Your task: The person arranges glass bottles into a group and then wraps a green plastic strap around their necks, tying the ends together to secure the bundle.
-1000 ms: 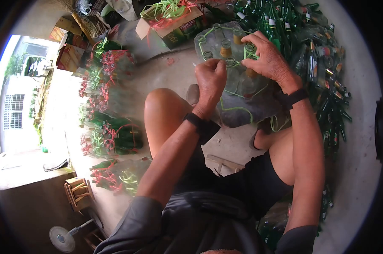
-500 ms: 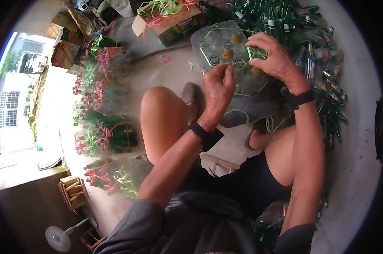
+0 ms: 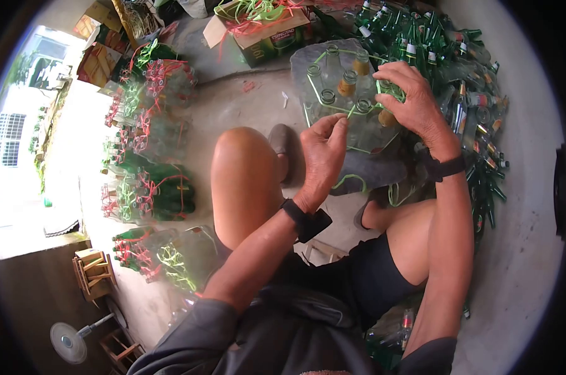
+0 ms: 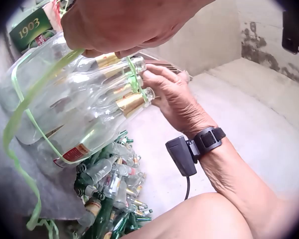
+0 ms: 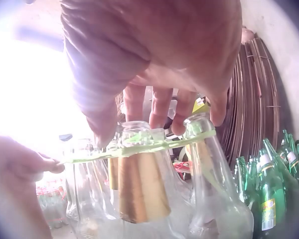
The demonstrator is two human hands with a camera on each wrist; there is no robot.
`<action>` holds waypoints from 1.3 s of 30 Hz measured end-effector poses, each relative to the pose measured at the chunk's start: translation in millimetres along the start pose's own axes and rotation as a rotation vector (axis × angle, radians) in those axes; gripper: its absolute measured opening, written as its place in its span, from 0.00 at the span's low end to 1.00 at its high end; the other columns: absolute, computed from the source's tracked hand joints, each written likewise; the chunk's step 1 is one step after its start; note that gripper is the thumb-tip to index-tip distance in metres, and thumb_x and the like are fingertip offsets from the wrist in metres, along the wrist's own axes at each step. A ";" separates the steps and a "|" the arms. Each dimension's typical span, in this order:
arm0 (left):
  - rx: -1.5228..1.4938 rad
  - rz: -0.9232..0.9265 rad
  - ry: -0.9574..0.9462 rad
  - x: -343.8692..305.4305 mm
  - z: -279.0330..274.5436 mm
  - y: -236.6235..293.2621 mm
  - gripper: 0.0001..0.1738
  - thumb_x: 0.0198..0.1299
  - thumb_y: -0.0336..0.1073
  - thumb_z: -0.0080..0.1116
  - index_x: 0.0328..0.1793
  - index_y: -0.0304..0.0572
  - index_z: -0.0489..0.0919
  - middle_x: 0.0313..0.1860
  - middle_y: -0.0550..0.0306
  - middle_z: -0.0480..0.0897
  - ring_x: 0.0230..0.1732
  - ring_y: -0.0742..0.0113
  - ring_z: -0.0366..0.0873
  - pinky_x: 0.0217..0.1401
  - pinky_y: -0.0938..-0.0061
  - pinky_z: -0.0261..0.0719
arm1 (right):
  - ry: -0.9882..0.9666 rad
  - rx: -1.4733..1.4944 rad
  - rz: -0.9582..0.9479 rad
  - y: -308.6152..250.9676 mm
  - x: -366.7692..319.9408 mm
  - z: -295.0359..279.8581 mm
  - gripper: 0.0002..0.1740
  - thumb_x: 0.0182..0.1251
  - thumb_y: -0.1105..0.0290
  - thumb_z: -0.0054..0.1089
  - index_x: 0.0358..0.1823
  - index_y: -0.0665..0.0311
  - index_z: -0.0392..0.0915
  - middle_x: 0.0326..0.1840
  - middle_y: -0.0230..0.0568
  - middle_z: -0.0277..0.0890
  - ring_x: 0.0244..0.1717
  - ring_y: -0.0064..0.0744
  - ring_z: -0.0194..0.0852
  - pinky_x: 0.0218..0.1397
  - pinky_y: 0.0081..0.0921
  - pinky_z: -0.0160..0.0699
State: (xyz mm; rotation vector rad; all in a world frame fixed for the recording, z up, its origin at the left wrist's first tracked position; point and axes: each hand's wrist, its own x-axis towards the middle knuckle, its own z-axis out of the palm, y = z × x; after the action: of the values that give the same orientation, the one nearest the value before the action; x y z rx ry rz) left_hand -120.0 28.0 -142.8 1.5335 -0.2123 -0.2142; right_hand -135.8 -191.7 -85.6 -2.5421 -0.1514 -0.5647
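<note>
A cluster of clear glass bottles, some with gold neck foil, stands upright on a grey slab. Light green plastic strap runs around the necks. My left hand pinches this strap between thumb and fingertips at the near side of the cluster, with a loose length dangling below. My right hand curves over the bottle necks on the right side. In the right wrist view its thumb sits at one side of the mouths and its fingers hang behind them.
Loose green bottles are heaped on the right along the wall. Tied bottle bundles line the floor on the left. A carton full of red and green strap stands behind. At lower left are a fan and small wooden stools.
The left hand has come lower, toward the person, relative to the cluster, pinching the strap. The right hand stays around the necks. The head view has shifted slightly.
</note>
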 end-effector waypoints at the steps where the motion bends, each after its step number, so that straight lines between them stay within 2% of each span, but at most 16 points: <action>1: -0.002 -0.001 0.009 1.6 -0.1 -1.0 0.18 0.71 0.35 0.64 0.56 0.23 0.86 0.43 0.53 0.90 0.44 0.72 0.82 0.49 0.75 0.80 | 0.032 -0.023 -0.044 -3.3 3.4 -0.6 0.20 0.57 0.73 0.72 0.53 0.63 0.84 0.56 0.43 0.82 0.60 0.48 0.79 0.66 0.40 0.76; 3: -0.068 -0.159 -0.033 4.8 0.6 -2.4 0.19 0.71 0.36 0.65 0.57 0.22 0.86 0.45 0.54 0.90 0.44 0.73 0.82 0.50 0.76 0.79 | 0.063 -0.041 -0.098 -12.0 9.4 -2.0 0.17 0.60 0.73 0.70 0.52 0.62 0.84 0.54 0.42 0.83 0.57 0.48 0.80 0.65 0.41 0.76; 6: -0.141 -0.184 -0.020 10.6 5.2 -11.3 0.18 0.71 0.36 0.67 0.55 0.24 0.87 0.42 0.59 0.88 0.41 0.76 0.79 0.46 0.79 0.77 | -0.065 -0.051 -0.051 -36.1 16.9 4.4 0.11 0.65 0.70 0.65 0.48 0.61 0.85 0.42 0.40 0.83 0.50 0.46 0.79 0.63 0.40 0.70; 8: -0.124 -0.188 -0.020 13.9 5.8 -17.0 0.17 0.71 0.37 0.67 0.52 0.25 0.88 0.36 0.63 0.86 0.36 0.80 0.75 0.37 0.80 0.74 | -0.116 -0.049 -0.086 -43.6 17.7 15.4 0.10 0.65 0.70 0.65 0.46 0.61 0.85 0.41 0.41 0.83 0.49 0.46 0.79 0.63 0.41 0.70; 10: -0.078 -0.150 0.007 19.2 7.7 -24.3 0.16 0.70 0.37 0.67 0.50 0.25 0.88 0.36 0.63 0.86 0.35 0.80 0.75 0.35 0.79 0.75 | -0.211 -0.087 -0.082 -47.0 20.0 23.6 0.07 0.63 0.70 0.64 0.40 0.63 0.85 0.38 0.44 0.82 0.47 0.48 0.78 0.63 0.42 0.69; 11: -0.091 -0.152 0.018 20.7 8.6 -26.0 0.16 0.70 0.37 0.67 0.49 0.24 0.88 0.36 0.64 0.86 0.35 0.80 0.75 0.35 0.79 0.75 | -0.207 -0.073 -0.097 -49.2 21.3 27.0 0.07 0.63 0.70 0.64 0.40 0.63 0.85 0.38 0.44 0.82 0.47 0.48 0.78 0.63 0.42 0.69; 17: -0.054 -0.187 -0.009 24.0 4.0 -28.8 0.17 0.68 0.37 0.67 0.47 0.24 0.88 0.34 0.63 0.86 0.35 0.80 0.75 0.33 0.78 0.76 | -0.435 -0.016 0.109 -51.7 27.3 35.1 0.08 0.60 0.71 0.63 0.38 0.66 0.83 0.38 0.48 0.82 0.47 0.53 0.76 0.56 0.45 0.73; 20: -0.022 -0.161 -0.016 23.2 2.5 -29.2 0.16 0.68 0.37 0.67 0.45 0.24 0.88 0.33 0.64 0.85 0.35 0.80 0.74 0.33 0.77 0.75 | -0.446 0.099 0.188 -49.8 30.4 35.3 0.09 0.59 0.70 0.65 0.38 0.68 0.82 0.39 0.50 0.82 0.48 0.55 0.76 0.54 0.45 0.75; 23: -0.085 -0.110 0.049 23.5 7.5 -35.1 0.16 0.68 0.37 0.66 0.44 0.24 0.88 0.30 0.66 0.83 0.34 0.80 0.72 0.32 0.76 0.73 | -0.523 0.111 0.178 -49.2 34.5 30.5 0.10 0.57 0.68 0.67 0.36 0.68 0.82 0.40 0.51 0.83 0.48 0.55 0.77 0.54 0.44 0.75; 27: -0.069 -0.161 0.011 23.1 4.9 -32.7 0.16 0.68 0.38 0.66 0.45 0.25 0.89 0.29 0.66 0.83 0.33 0.80 0.72 0.31 0.76 0.72 | -0.583 -0.001 0.191 -52.5 38.5 31.0 0.11 0.55 0.67 0.69 0.33 0.68 0.82 0.43 0.54 0.84 0.48 0.57 0.78 0.53 0.43 0.76; 29: -0.024 -0.138 0.021 22.7 3.8 -31.1 0.16 0.69 0.37 0.66 0.46 0.26 0.89 0.29 0.67 0.83 0.33 0.80 0.72 0.32 0.76 0.72 | -0.662 -0.057 0.276 -56.7 44.2 32.0 0.11 0.55 0.66 0.69 0.32 0.67 0.83 0.43 0.56 0.84 0.48 0.58 0.79 0.50 0.44 0.76; 31: -0.024 -0.139 0.004 20.6 1.8 -29.3 0.16 0.69 0.37 0.65 0.45 0.26 0.88 0.29 0.67 0.82 0.33 0.81 0.72 0.32 0.76 0.72 | -0.674 -0.117 0.280 -57.0 41.2 34.5 0.09 0.54 0.67 0.68 0.32 0.67 0.84 0.43 0.56 0.82 0.48 0.59 0.80 0.50 0.46 0.78; 33: -0.033 -0.145 -0.008 20.4 -0.5 -26.6 0.16 0.70 0.38 0.64 0.44 0.26 0.88 0.28 0.68 0.81 0.32 0.81 0.71 0.31 0.75 0.71 | -0.439 -0.217 0.047 -55.7 32.9 39.9 0.08 0.54 0.69 0.68 0.30 0.67 0.84 0.43 0.54 0.81 0.50 0.59 0.81 0.54 0.48 0.80; 35: -0.018 -0.117 -0.001 20.4 0.1 -31.3 0.17 0.70 0.39 0.64 0.44 0.25 0.88 0.27 0.68 0.80 0.31 0.80 0.70 0.30 0.75 0.70 | -0.459 -0.235 0.051 -61.9 30.9 34.8 0.07 0.55 0.70 0.67 0.33 0.66 0.85 0.44 0.51 0.81 0.51 0.58 0.81 0.57 0.49 0.81; 37: -0.007 -0.107 0.000 20.4 1.0 -33.4 0.18 0.71 0.39 0.62 0.44 0.24 0.87 0.27 0.67 0.80 0.31 0.80 0.70 0.30 0.74 0.70 | -0.316 -0.272 -0.016 -63.6 27.7 32.3 0.08 0.58 0.69 0.67 0.37 0.64 0.85 0.43 0.48 0.82 0.51 0.56 0.81 0.57 0.49 0.80; 39: 0.001 -0.121 -0.004 20.8 1.4 -34.1 0.18 0.71 0.39 0.62 0.43 0.24 0.87 0.26 0.67 0.79 0.30 0.80 0.70 0.30 0.74 0.70 | -0.346 -0.327 -0.035 -63.2 28.9 28.7 0.08 0.58 0.68 0.67 0.38 0.63 0.85 0.43 0.46 0.82 0.50 0.55 0.81 0.57 0.48 0.81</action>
State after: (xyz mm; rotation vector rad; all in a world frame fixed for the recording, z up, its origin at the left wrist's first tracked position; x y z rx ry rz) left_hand -100.5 20.2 -176.8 1.5489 -0.1225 -0.3132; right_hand -112.8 -122.9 -65.7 -2.9455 -0.2436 -0.1652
